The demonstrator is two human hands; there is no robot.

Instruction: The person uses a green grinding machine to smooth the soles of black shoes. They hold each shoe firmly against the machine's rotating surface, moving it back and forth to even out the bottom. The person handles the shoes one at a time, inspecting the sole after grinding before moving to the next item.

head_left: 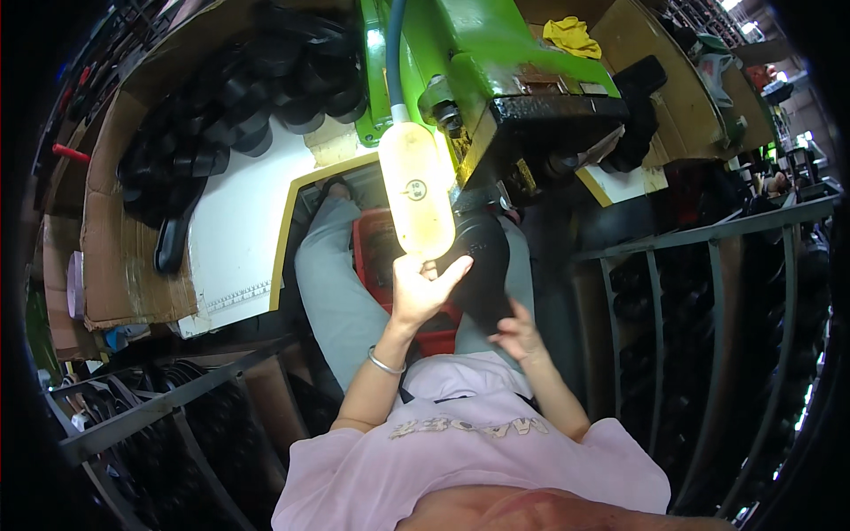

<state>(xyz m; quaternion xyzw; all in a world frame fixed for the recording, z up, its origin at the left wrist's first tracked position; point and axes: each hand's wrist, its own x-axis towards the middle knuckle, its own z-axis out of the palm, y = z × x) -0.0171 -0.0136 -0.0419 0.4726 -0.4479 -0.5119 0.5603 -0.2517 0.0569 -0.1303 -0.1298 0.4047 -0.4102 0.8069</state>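
Note:
A flat, long black piece shaped like a shoe sole (482,265) stands below the machine head, above my lap. My left hand (421,290) is at its left edge, the thumb lying against it; the other fingers are partly hidden behind the lower end of a glowing oblong lamp (416,190). That lamp hangs from a grey-blue cable just above this hand. By the sole's near end is my right hand (521,336), slightly blurred, its fingers apart with nothing seen between them. Whether it touches the sole is unclear.
A green machine (531,66) with a dark head rises ahead. Left, a cardboard box (133,265) holds many black heeled soles (301,106) beside a white board (235,221). A red crate (376,265) sits between my legs. Metal racks (708,232) flank me; a yellow cloth (573,37) lies at far right.

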